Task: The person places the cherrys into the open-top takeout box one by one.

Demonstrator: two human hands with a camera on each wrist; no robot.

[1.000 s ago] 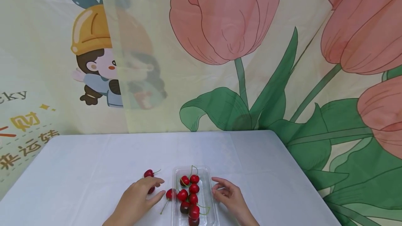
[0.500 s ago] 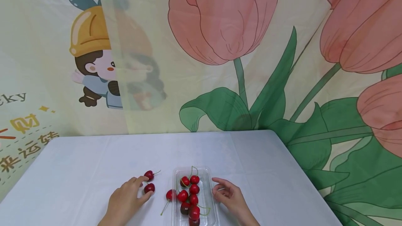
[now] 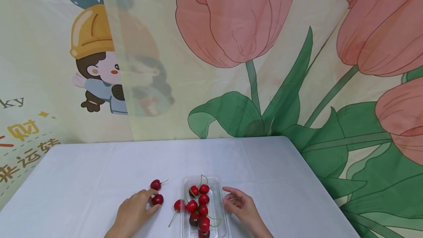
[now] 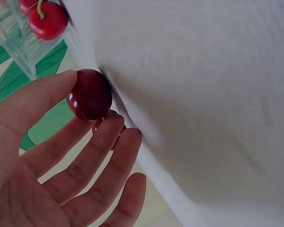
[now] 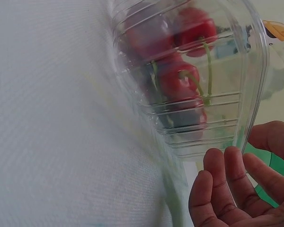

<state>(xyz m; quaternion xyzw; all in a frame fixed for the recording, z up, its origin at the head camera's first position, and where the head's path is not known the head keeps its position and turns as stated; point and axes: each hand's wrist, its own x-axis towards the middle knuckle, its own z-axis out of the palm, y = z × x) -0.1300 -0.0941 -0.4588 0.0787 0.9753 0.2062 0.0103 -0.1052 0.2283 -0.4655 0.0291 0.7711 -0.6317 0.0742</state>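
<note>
My left hand [image 3: 133, 210] has thumb and index finger on either side of a dark red cherry [image 3: 157, 199] on the table. In the left wrist view the thumb tip meets that cherry [image 4: 90, 94], while the other fingers spread loosely below it. Just beyond lies a second dark cherry [image 3: 155, 184] with a green stem. My right hand [image 3: 243, 208] stays beside the right wall of a clear plastic box [image 3: 216, 190], fingers loosely bent, fingertips right at the rim in the right wrist view. Several red cherries [image 3: 203, 199] fill the box's middle.
Another cherry [image 3: 179, 205], its stem pointing toward the front, lies against the box's left side. A white cloth covers the table [image 3: 281, 179]. Behind its far edge hangs a printed curtain [image 3: 158, 127] with large tulips and a cartoon figure.
My left hand has moved left, away from the box, and its thumb and index finger have closed in on the nearer dark cherry. The right hand and the box have kept their places.
</note>
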